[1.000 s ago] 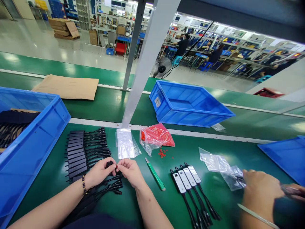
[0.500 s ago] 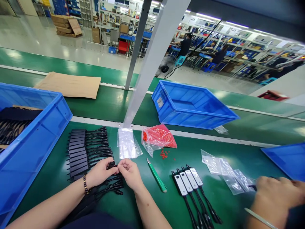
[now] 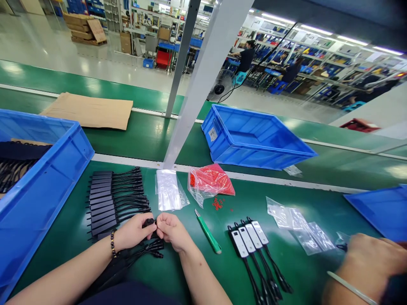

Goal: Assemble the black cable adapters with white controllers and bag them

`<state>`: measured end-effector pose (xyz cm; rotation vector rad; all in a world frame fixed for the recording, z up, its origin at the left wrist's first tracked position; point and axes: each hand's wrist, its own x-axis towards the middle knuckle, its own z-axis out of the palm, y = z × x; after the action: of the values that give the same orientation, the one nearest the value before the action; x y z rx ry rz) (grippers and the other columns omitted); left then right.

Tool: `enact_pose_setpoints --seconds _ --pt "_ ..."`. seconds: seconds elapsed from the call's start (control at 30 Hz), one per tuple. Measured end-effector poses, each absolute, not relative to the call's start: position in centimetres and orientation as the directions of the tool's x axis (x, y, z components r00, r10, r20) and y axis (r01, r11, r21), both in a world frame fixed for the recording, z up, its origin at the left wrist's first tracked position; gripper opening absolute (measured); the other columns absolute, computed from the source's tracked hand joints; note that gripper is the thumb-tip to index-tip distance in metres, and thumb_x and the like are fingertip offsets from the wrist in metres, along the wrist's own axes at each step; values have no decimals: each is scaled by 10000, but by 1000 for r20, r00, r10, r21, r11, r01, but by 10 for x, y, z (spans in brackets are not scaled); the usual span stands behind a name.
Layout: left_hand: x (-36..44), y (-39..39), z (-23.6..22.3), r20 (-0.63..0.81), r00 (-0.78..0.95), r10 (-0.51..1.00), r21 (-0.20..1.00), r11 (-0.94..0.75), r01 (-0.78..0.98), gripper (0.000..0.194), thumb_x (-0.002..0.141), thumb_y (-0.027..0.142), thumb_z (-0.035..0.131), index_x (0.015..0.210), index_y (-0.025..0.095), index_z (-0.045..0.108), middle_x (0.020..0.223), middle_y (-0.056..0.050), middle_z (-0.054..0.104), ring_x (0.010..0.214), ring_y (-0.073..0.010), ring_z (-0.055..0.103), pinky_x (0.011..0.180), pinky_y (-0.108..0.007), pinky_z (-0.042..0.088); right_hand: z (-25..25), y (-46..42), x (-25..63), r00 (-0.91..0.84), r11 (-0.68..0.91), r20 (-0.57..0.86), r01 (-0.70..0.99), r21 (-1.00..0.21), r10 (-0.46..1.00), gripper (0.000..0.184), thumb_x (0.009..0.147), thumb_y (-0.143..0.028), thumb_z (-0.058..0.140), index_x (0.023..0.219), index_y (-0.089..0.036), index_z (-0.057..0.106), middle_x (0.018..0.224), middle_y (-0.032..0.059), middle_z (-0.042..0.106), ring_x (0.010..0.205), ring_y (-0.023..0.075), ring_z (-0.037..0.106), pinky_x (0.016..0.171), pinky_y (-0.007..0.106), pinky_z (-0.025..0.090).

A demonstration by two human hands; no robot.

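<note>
My left hand (image 3: pixel 135 232), with a beaded bracelet at the wrist, is closed round a black cable connector (image 3: pixel 148 222). Touching it from the other side, my right hand (image 3: pixel 171 231) pinches at the connector; whatever its fingertips hold is hidden. Under and beside my hands lie more black cables (image 3: pixel 149 249) with connector ends. A row of flat black boxes with cable tails (image 3: pixel 103 199) is laid out to the left. Small red rings (image 3: pixel 217 203) are scattered in front of a clear bag of red rings (image 3: pixel 212 182). A green utility knife (image 3: pixel 208 232) lies right of my right hand.
Clear plastic bags (image 3: pixel 167 190) lie beyond my hands, others (image 3: pixel 299 226) to the right. White-faced units with cables (image 3: pixel 246 241) lie nearby. A co-worker's hand (image 3: pixel 372 258) works at far right. Blue crates (image 3: pixel 254 154) stand left and behind. A metal post (image 3: pixel 197 84) rises mid-bench.
My fingers have shifted slightly round the connector, which now shows more of its end. The co-worker's hand has moved a little, with a clear bag now visible beside it.
</note>
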<state>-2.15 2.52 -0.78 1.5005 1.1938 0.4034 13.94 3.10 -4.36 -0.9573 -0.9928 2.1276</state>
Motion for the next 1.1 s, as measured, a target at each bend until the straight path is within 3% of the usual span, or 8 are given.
enact_pose_setpoints --seconds 0.27,0.37,0.43,0.53,0.67,0.8,0.93,1.1 --pt "-21 27 -6 -373 426 824 907 226 357 116 791 250 441 769 181 531 525 52 536 546 -110 452 612 -239 356 -46 38 141 -483 -598 -432 -269 -755 762 239 688 -347 651 682 -150 516 425 -70 468 290 6 194 293 146 85" --pt "-20 28 -6 -364 426 828 911 223 345 163 803 268 430 754 173 554 530 37 564 543 -106 456 617 -237 363 -42 44 143 -313 -498 -387 -554 -668 867 272 743 -412 602 822 -154 563 611 -7 584 387 49 434 356 158 323" --pt "-19 28 -7 -372 413 831 912 243 332 227 813 304 421 677 165 538 524 22 572 502 -95 423 552 -222 345 -37 45 142 -297 -442 -332 -686 -578 895 364 773 -486 545 950 -168 561 855 65 635 706 141 611 629 264 486" --pt "-17 26 -9 -431 382 818 898 345 274 208 827 336 388 770 177 510 480 39 540 413 -81 346 416 -200 241 -31 40 137 -367 -437 -238 -747 -500 899 519 797 -594 431 1120 -195 508 1143 110 563 1095 220 510 963 397 352" --pt "-14 24 -11 -428 295 854 900 372 228 125 795 319 448 848 206 450 577 58 513 450 -82 419 381 -177 240 -27 29 125 -398 -407 -133 -756 -512 907 614 803 -653 330 1241 -235 432 1297 89 454 1232 207 373 1064 411 194" --pt "-12 23 -14 -341 310 888 936 289 200 122 759 303 512 769 193 460 711 39 503 564 -88 471 505 -203 414 -26 22 117 -397 -374 -95 -721 -584 913 641 803 -670 289 1279 -257 400 1349 64 398 1272 191 306 1076 411 159" --pt "-14 22 -15 -395 303 867 918 358 172 184 785 355 481 717 190 438 644 46 471 538 -93 486 472 -201 395 -32 24 125 -366 -317 -116 -554 -770 923 524 809 -564 439 1235 -259 452 1298 65 454 1212 207 392 1016 406 282" --pt "-18 23 -13 -446 318 837 894 399 205 224 811 402 453 742 190 436 550 41 517 421 -66 378 373 -171 214 -42 29 138 -304 -238 -207 -68 -969 930 159 732 -294 616 830 -171 635 721 30 630 675 153 578 673 286 450"
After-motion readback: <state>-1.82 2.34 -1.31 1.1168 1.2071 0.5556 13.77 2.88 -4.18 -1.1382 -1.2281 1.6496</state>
